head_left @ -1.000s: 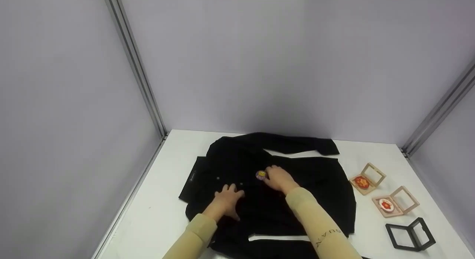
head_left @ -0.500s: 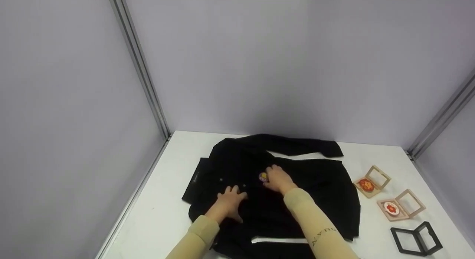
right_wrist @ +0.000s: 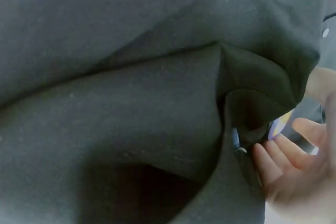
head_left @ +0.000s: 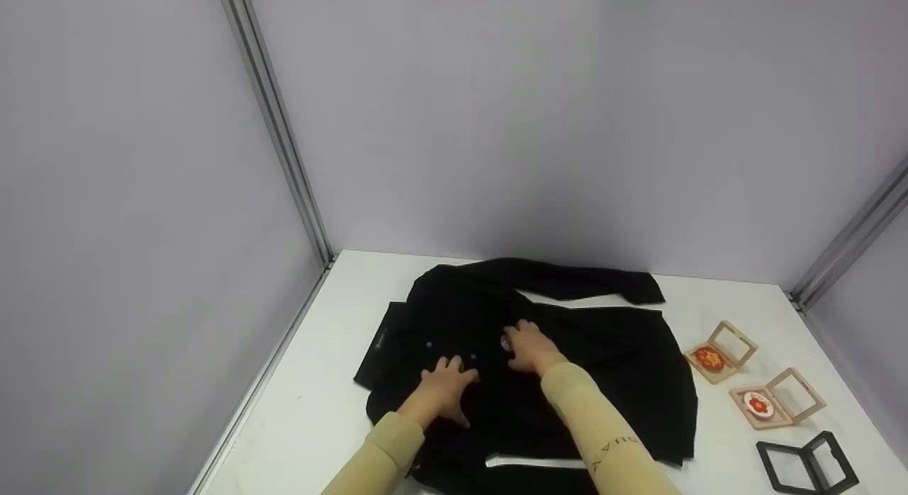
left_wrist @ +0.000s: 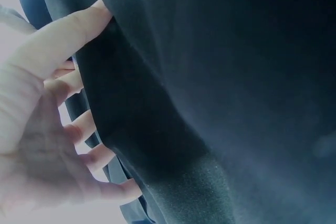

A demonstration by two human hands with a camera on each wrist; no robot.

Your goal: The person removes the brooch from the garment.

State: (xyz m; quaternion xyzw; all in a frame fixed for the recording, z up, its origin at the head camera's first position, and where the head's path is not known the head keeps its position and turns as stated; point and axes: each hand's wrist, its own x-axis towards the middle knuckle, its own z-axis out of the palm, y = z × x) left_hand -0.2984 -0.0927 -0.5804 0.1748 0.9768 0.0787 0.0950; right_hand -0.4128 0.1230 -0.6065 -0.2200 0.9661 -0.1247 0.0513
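A black long-sleeved garment lies spread on the white table. My left hand rests on its near left part with fingers spread; in the left wrist view the thumb and fingertips touch the dark cloth. Near the garment's middle, my right hand holds a small round badge, mostly covered by the fingers. The right wrist view shows the badge's coloured face edge-on at the fingertips, next to a raised fold of cloth. Two small light buttons show beyond the left hand.
To the right stand two open wooden frame cases, one with an orange flower badge, the other with a white badge bearing a red flower. An open black frame lies nearer. Grey panels wall the table.
The head view has shifted, so everything sits slightly further right in it. The badge in my right hand has turned, and less of its face shows. My left hand stays in place on the garment.
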